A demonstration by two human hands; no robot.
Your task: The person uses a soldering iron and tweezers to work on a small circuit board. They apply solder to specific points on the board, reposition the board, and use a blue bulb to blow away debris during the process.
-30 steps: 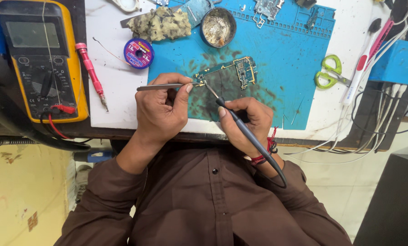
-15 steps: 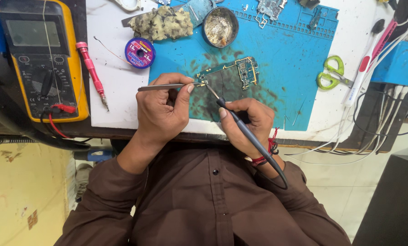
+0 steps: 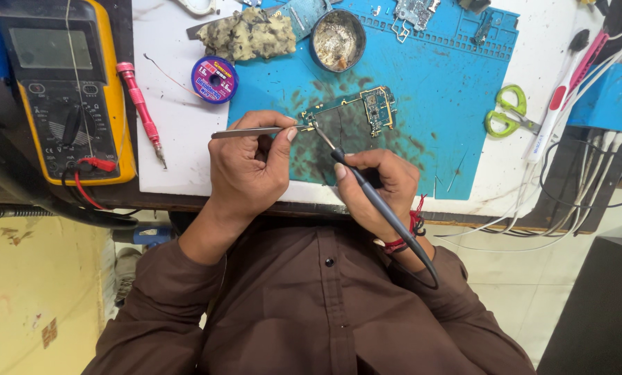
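Note:
A small green circuit board (image 3: 366,105) lies on the blue work mat (image 3: 450,83). My left hand (image 3: 248,163) grips metal tweezers (image 3: 245,131) whose tips touch the board's left end. My right hand (image 3: 377,187) holds a black soldering iron (image 3: 366,187) like a pen, its tip meeting the board at the same spot as the tweezers. The iron's cord runs back over my right wrist, which wears a red thread band.
A yellow multimeter (image 3: 64,90) with red and black leads sits at the left. A red screwdriver (image 3: 141,111), purple solder spool (image 3: 214,79), dirty sponge (image 3: 248,33), round tin (image 3: 337,39), green scissors (image 3: 509,114) and white cables (image 3: 589,173) surround the mat.
Almost nothing has changed; both hands stay at the board's left end with the tweezers and iron tip on the same spot.

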